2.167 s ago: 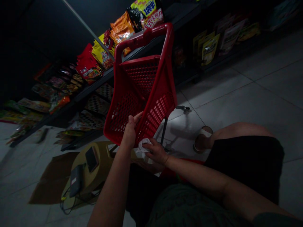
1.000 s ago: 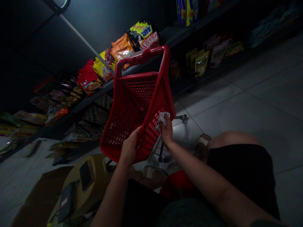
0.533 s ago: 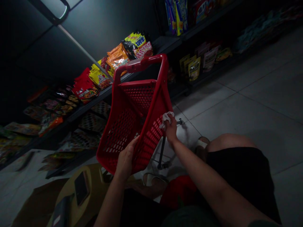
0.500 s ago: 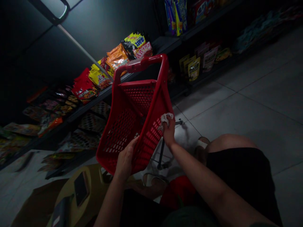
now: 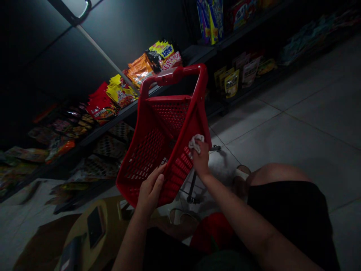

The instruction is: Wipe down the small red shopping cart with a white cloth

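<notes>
A red plastic shopping basket [image 5: 158, 150] with perforated walls is held tilted in front of me, its handle [image 5: 175, 75] at the top. My left hand [image 5: 149, 190] grips the basket's lower rim, fingers wrapped over the edge. My right hand [image 5: 200, 160] is closed on a crumpled white cloth [image 5: 195, 142] and presses it against the outside of the basket's right wall.
Dark shelves [image 5: 113, 120] with snack bags [image 5: 141, 69] run behind the basket. A yellow stool [image 5: 93, 233] with a phone [image 5: 94, 226] on it stands at lower left. My knee [image 5: 276, 175] and sandalled foot [image 5: 239, 175] rest on the grey tiled floor [image 5: 296, 124]. A black metal rod [image 5: 193, 180] stands under the basket.
My right hand rose with the cloth from the basket's bottom corner up its right wall. Over the last half second the cloth shifted slightly and the left hand's fingers moved over the rim.
</notes>
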Demonstrator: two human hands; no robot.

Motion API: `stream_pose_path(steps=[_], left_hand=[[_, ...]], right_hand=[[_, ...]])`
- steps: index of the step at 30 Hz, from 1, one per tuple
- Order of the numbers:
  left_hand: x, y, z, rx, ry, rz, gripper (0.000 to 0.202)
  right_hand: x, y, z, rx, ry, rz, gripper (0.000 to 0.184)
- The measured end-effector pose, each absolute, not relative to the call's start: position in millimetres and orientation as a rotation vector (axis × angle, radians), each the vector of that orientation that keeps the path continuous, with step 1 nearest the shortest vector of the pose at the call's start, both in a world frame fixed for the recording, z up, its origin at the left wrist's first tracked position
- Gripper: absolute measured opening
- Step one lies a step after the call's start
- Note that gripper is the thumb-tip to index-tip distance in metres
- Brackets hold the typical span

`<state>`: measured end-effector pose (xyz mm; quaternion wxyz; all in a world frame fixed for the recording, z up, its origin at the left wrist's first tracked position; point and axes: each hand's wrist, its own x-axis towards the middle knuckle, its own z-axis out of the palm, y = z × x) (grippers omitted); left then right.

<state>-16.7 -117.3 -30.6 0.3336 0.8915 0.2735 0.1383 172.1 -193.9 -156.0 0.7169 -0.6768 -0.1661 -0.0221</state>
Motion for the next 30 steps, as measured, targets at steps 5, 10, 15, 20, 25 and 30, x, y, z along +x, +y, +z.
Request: stream_pose_path(steps=[5,10,15,20,25,30], left_hand=[[-14,-107,-35,2.449,0.724,0.378,0.042],[-21,-88,-35,2.562,0.712,0.41,0.04],[-28,-77,-35,2.667,0.687,0.421,0.038],[-28,-72,-32,2.762,0.628,0.432,0.035],[-36,-65,-28,2.79,0.569,0.467,0.034],[-51,-53,-29,2.747,0.53,0.477,0.037]], right_hand=[[98,-201,-129,-1.362,-0.856,0.037,0.042],[147,-206,-94,-1.516,-1.099,-0.143,0.036],[209,-205,-60,-1.741,-0.969,-0.396,0.031],[158,-196,-38,-1.688,-1.569,-0.281,0.029],[151,-190,-16,-1.692,-1.939,-0.315,0.032],[230,-202,26,-1.941,-1.93,-0.494,0.033]])
